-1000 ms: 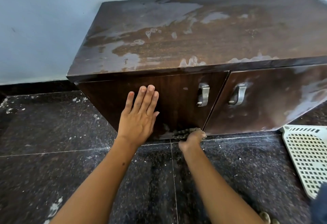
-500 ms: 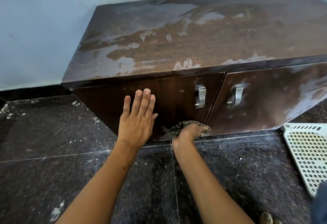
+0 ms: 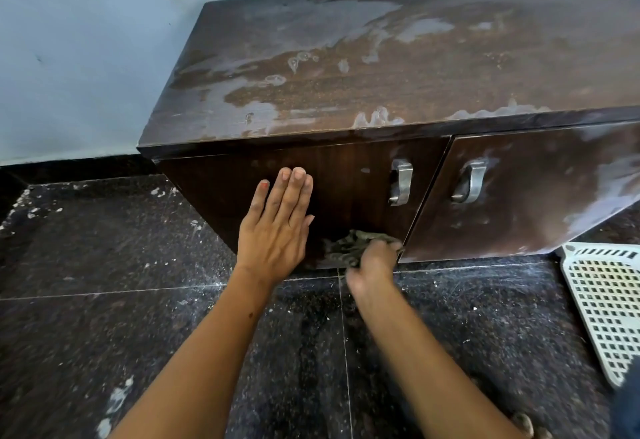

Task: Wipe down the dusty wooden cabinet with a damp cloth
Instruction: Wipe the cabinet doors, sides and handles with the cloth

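Head view: the left hand (image 3: 275, 227) lies flat on the left door (image 3: 346, 192) of the wooden cabinet (image 3: 381, 67), fingers straight and together, bracing. The right hand (image 3: 372, 265), blurred, has its fingers curled round a bunched damp cloth (image 3: 349, 246) and presses it against the bottom right corner of that left door, just above the floor (image 3: 104, 300) and below the left handle (image 3: 401, 182).

How far along? The left door looks dark and mostly clean, with a speck or two near the handle, so I'd judge this panel nearly finished. The cabinet top carries wide pale smears and dried rings across its front and left part: it looks streaky and will likely want another pass. The right door (image 3: 540, 196) shows a milky haze around its handle (image 3: 469, 184) and toward its right edge, so that seems yet to do. A white perforated basket (image 3: 609, 303) lies on the floor at the cabinet's right front corner.
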Action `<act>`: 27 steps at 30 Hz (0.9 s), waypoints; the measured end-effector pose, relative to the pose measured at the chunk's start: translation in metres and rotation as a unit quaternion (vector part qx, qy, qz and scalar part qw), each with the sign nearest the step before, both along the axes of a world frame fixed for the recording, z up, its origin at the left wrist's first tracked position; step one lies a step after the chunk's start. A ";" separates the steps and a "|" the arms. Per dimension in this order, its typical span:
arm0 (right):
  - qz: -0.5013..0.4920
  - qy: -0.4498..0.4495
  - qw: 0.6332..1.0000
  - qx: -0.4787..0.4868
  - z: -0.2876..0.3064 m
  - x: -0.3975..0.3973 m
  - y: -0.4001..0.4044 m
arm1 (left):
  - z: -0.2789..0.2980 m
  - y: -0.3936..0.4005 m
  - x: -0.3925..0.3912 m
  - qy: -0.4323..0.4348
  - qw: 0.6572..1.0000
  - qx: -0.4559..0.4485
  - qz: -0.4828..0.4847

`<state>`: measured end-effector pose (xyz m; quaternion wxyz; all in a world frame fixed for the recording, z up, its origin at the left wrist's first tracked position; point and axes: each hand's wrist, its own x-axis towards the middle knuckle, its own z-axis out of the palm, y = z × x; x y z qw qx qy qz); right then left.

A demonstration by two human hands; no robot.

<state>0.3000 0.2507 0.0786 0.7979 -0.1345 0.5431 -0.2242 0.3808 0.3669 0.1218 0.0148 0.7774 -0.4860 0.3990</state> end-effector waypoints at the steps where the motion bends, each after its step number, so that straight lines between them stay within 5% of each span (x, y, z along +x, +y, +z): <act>1: -0.026 -0.001 0.999 -0.027 0.000 -0.004 -0.007 | 0.001 0.001 0.000 0.005 1.000 0.002 -0.003; 6: -0.067 0.055 0.991 -0.105 -0.021 -0.020 -0.032 | -0.001 -0.005 -0.001 0.018 1.000 0.010 0.015; 14: 0.048 0.047 0.996 0.056 -0.049 -0.041 -0.050 | 0.000 -0.007 -0.003 0.023 0.999 0.016 0.030; 17: -0.004 0.040 0.999 0.000 -0.040 -0.047 -0.063 | -0.001 -0.007 -0.002 0.020 0.999 0.017 0.029; 21: -0.042 0.022 0.996 -0.079 -0.017 -0.037 -0.036 | -0.001 -0.008 -0.002 0.031 0.999 0.014 0.021; 27: 0.050 0.031 0.998 0.009 -0.031 0.014 0.024 | -0.002 -0.008 0.001 0.019 1.000 0.000 0.003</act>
